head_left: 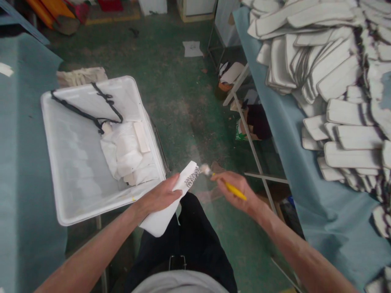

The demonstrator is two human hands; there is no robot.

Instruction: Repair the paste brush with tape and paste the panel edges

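My left hand [161, 194] is closed around a flat white insole-shaped piece [171, 203] with a dark printed patch at its far tip, held over my lap. My right hand [236, 189] grips a yellow-handled brush [227, 186]. Its pale bristle head [204, 169] sits right beside the piece's printed tip; whether it touches I cannot tell. Both hands hover above the green floor between two tables.
A white plastic tub [76, 183] at my left holds several white pieces and a black cord. On the right, a blue-covered table [293, 134] carries a big heap of white pieces [330, 69]. A metal frame and scraps lie on the floor beyond.
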